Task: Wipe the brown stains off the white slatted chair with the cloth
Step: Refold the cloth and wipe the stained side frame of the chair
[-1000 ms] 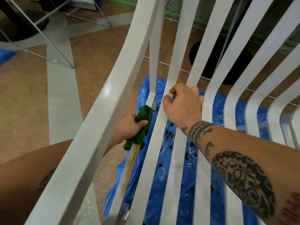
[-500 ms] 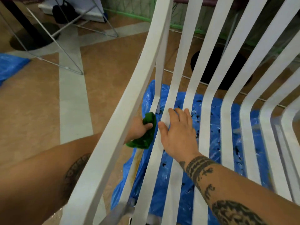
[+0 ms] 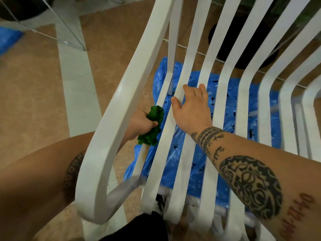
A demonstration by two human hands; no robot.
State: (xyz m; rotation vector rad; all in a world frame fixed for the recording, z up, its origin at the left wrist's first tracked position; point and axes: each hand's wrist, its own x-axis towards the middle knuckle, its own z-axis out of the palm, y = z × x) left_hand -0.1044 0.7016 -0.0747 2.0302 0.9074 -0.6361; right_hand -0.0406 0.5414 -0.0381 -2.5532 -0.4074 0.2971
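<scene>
The white slatted chair (image 3: 224, 94) fills the view, its armrest (image 3: 121, 108) curving down on the left. My left hand (image 3: 141, 123) reaches under the armrest and grips a bunched green cloth (image 3: 153, 126) against the outermost seat slat. A brown stain (image 3: 145, 152) runs down that slat just below the cloth. My right hand (image 3: 192, 108) lies flat with straight fingers on the neighbouring slats, thumb spread to the left.
A blue plastic sheet (image 3: 196, 164) with dark specks lies on the tan floor under the chair. A round black base (image 3: 243, 40) sits behind the slats. Thin metal rods (image 3: 69, 43) and another blue sheet (image 3: 8, 39) are at the far left.
My right hand let go of the slat it gripped and now lies flat on the slats. The left hand with the cloth has slid slightly down the outer slat.
</scene>
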